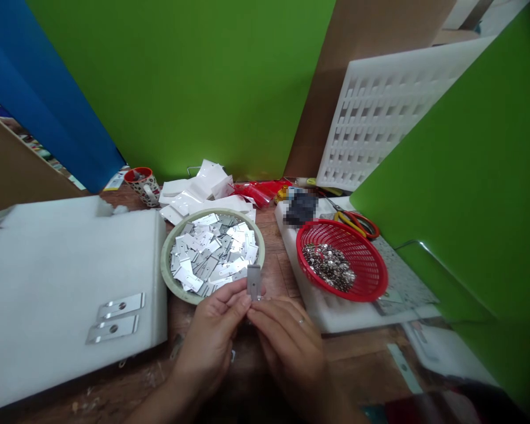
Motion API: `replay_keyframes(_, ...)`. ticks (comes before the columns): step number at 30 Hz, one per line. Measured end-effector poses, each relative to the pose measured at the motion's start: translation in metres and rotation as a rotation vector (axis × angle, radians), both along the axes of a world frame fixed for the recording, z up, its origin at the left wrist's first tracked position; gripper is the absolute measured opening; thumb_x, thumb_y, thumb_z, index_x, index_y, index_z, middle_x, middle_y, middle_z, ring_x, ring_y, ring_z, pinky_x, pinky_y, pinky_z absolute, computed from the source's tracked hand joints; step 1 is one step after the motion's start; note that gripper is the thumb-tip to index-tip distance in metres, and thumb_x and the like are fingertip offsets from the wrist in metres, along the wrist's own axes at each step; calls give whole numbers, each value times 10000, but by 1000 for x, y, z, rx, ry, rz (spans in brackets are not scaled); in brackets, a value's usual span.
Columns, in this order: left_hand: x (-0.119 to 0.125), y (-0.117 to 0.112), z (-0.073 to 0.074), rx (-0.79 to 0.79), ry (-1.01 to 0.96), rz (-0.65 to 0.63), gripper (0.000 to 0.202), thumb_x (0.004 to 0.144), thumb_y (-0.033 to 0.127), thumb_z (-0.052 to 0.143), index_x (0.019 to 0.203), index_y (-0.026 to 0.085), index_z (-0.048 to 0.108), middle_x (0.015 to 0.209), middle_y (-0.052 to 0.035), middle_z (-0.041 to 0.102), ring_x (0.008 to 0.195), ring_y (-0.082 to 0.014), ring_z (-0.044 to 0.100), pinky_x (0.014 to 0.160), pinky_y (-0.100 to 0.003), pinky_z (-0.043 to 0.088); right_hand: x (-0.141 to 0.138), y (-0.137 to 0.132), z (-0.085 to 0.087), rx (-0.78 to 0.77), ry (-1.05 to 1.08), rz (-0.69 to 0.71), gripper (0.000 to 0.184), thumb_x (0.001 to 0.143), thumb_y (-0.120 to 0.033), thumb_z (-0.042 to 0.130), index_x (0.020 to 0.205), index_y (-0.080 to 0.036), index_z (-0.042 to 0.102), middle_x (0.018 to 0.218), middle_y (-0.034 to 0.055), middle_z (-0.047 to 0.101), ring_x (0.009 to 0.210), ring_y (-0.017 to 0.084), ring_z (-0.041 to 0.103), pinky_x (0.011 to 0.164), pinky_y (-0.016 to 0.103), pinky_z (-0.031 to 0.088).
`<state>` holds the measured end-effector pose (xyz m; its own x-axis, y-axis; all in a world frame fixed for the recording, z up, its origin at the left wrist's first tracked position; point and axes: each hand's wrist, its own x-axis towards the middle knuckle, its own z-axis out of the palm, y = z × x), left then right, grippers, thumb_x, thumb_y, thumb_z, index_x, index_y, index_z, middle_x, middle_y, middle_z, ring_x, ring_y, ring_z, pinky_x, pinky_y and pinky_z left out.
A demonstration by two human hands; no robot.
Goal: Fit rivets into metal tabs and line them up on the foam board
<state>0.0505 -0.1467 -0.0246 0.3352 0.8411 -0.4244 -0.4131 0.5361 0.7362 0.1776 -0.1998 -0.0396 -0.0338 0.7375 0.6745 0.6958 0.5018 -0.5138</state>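
Observation:
My left hand (212,335) and my right hand (287,341) meet at the table's front, fingers pinched together on one small metal plate (253,281) held upright between them. Just behind the plate stands a pale round bowl (166,259) heaped with several similar metal plates. To the right, a red mesh basket (371,277) holds a pile of small shiny metal pieces (329,266). Two finished metal plates (115,318) lie side by side on a white foam sheet (48,277) at the left.
A patterned mug (142,185), crumpled white bags (203,188) and red plastic (258,191) lie at the back. Scissors (357,222) rest behind the basket on a white foam block (335,315). A white perforated tray (380,112) leans against the green partition (468,188).

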Motion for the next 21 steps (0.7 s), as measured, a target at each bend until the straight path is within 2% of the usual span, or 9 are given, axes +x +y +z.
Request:
replay_keyframes(3, -1, 1, -4, -20, 44, -23, 302, 675, 228, 799, 940, 148, 676, 840, -56, 736, 848, -173, 666, 832, -282, 497, 3, -1, 3, -144, 163, 46, 295, 839, -19, 553, 1030, -210, 673, 967, 43, 715, 915, 173, 661, 838, 306, 534)
replay_keyframes(6, -4, 3, -8, 28, 102, -61, 274, 656, 203, 802, 903, 156, 693, 777, -17, 716, 744, -118, 634, 774, -224, 485, 6, 2, 4, -294, 366, 36, 201, 852, -90, 593, 952, -230, 697, 924, 24, 684, 866, 146, 653, 760, 241, 538)
replay_keyframes(10, -5, 3, -8, 153, 229, -156, 183, 709, 237, 754, 868, 156, 711, 722, -2, 691, 646, -93, 592, 675, -197, 471, 8, 12, 0, -355, 482, -77, 123, 811, -148, 641, 846, -235, 719, 971, 41, 598, 930, 168, 607, 774, 253, 510)
replay_keyframes(13, -6, 2, -4, 228, 302, -194, 187, 722, 243, 728, 885, 152, 710, 710, -7, 681, 653, -110, 592, 662, -211, 471, 6, 21, -1, -447, 566, -73, 62, 782, -167, 662, 779, -221, 691, 957, 36, 608, 919, 174, 599, 792, 268, 489)
replay_keyframes(15, -9, 2, -3, 272, 321, -224, 182, 740, 244, 701, 896, 151, 708, 697, -5, 668, 651, -115, 587, 652, -215, 466, 4, 26, 0, -543, 665, -40, 65, 759, -171, 673, 804, -215, 653, 866, 14, 621, 810, 154, 596, 730, 256, 485)
replay_keyframes(18, -22, 3, -1, 327, 369, -288, 168, 779, 242, 651, 909, 152, 706, 713, -11, 663, 671, -128, 592, 658, -231, 463, 1, 34, 9, -710, 801, 71, 318, 719, -145, 683, 1011, -241, 601, 790, -29, 604, 693, 121, 568, 635, 225, 469)
replay_keyframes(19, -29, 3, 0, 338, 394, -314, 167, 790, 241, 637, 914, 153, 706, 727, -16, 666, 679, -133, 594, 658, -237, 461, -1, 37, 13, -776, 791, 138, 366, 713, -136, 680, 1051, -245, 595, 784, -33, 603, 682, 116, 566, 623, 219, 465)
replay_keyframes(21, -48, 4, 4, 341, 441, -360, 166, 808, 238, 618, 928, 161, 703, 761, -21, 674, 696, -137, 593, 659, -243, 452, -7, 46, 23, -908, 673, 295, 291, 727, -132, 660, 1002, -227, 633, 748, -27, 615, 664, 115, 569, 600, 216, 456)
